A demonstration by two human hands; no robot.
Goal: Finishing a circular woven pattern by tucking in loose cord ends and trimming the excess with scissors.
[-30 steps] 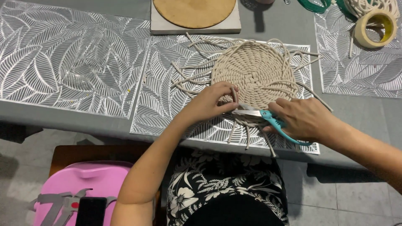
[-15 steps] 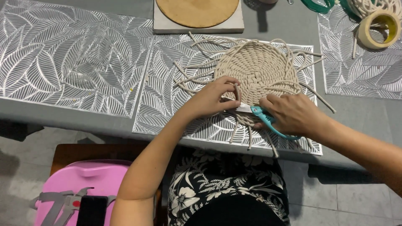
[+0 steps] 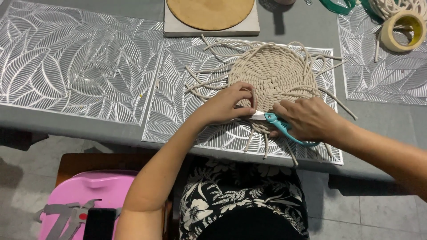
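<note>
Down at the table's near edge, the left hand (image 3: 224, 104) is pinching a cord end of the woven rope mat (image 3: 272, 79), which is lying on the middle silver leaf placemat (image 3: 187, 111). Just beside it, the right hand (image 3: 309, 119) is closing around teal scissors (image 3: 281, 128), blades nearly shut. Farther off, a tape roll (image 3: 402, 30) is sitting at the right corner, and a round board (image 3: 211, 13) is lying behind the mat.

Matt woven rope mat (image 3: 272, 75), glossy silver placemat (image 3: 80, 62) — teal plastic scissors (image 3: 284, 129)

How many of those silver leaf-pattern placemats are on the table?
3: one placemat at the left, a middle placemat under the woven rope disc, and a right placemat, cut off by the frame. More could lie out of view.
</note>
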